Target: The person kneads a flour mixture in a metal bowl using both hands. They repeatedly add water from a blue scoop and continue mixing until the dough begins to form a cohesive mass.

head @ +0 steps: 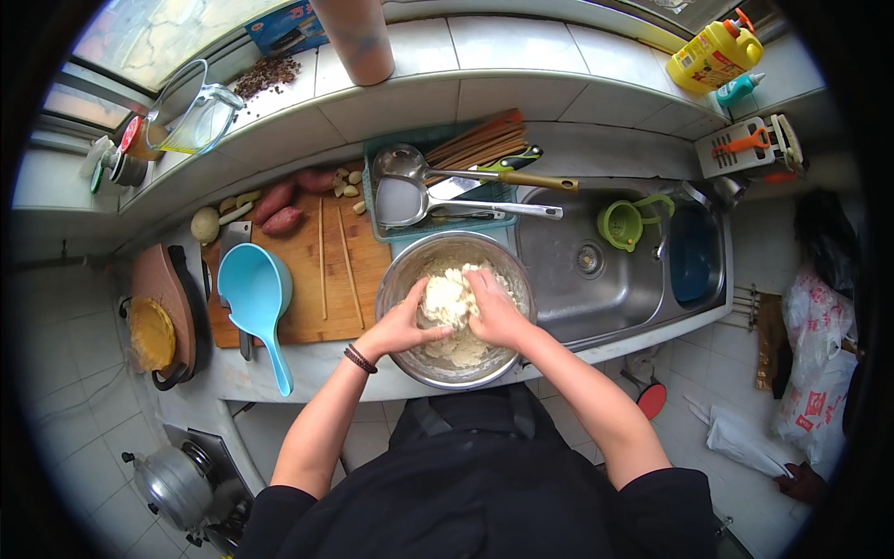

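Note:
A stainless steel mixing bowl (391, 279) stands at the counter's front edge before me. In it lies a pale, shaggy lump of flour dough (447, 299), with loose flour and crumbs along the wall. My left hand (408, 325), a dark bracelet at its wrist, reaches in from the left. Its thumb is spread from its fingers, which rest against the dough's left side without closing on it. From the right, my right hand (497, 311) has its curled, slightly blurred fingers on the dough's upper right edge, thumb below. Those fingers partly hide the dough.
Left of the bowl, a wooden cutting board (300, 279) bears chopsticks (351, 269), sweet potatoes (276, 201), a cleaver and a blue plastic ladle (255, 283). Behind stands a utensil basket (380, 230) with protruding handles. At right is a steel sink (559, 293) with a green strainer (620, 225).

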A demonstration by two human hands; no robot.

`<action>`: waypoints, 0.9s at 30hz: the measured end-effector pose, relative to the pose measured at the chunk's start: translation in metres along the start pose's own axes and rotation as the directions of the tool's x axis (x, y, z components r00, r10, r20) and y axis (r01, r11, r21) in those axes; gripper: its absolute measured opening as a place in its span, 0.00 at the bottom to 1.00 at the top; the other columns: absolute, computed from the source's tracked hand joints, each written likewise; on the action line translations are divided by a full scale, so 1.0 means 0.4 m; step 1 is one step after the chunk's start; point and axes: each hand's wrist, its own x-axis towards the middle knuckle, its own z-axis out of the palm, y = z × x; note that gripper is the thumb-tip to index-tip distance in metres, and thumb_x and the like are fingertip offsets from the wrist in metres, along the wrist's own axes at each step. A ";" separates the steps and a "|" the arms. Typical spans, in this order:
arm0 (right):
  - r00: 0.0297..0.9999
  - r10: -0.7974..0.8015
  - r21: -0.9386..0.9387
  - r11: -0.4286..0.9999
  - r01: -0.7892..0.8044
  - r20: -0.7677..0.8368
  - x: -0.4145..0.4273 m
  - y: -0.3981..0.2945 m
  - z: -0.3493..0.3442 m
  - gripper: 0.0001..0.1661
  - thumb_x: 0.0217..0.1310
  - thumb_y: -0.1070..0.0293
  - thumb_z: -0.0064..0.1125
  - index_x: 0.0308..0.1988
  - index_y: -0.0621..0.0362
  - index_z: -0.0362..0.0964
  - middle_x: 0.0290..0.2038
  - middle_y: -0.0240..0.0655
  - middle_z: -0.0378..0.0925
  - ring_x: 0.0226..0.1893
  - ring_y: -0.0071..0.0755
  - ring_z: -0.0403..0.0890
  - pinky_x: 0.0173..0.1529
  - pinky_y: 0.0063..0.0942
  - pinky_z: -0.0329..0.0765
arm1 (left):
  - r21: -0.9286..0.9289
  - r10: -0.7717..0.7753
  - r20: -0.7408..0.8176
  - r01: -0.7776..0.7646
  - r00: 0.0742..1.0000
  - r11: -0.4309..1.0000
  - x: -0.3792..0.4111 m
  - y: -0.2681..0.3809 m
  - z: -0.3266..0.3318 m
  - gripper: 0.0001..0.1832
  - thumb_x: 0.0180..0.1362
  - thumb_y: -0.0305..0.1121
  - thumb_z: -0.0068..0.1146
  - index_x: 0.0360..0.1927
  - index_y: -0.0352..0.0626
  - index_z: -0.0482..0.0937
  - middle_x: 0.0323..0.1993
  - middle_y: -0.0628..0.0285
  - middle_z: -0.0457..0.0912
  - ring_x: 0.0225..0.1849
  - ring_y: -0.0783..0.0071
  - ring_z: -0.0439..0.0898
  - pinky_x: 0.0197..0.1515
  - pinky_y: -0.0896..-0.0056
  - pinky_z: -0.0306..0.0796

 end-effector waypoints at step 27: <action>0.943 0.317 -0.462 0.855 -0.235 0.107 -0.015 0.032 0.076 0.28 0.40 0.79 0.65 0.45 0.60 0.64 0.41 0.49 0.74 0.46 0.54 0.78 0.48 0.44 0.78 | 0.652 0.085 -0.240 0.096 0.967 0.752 0.026 -0.002 0.204 0.37 0.40 0.25 0.64 0.57 0.40 0.64 0.42 0.41 0.75 0.44 0.43 0.78 0.41 0.49 0.76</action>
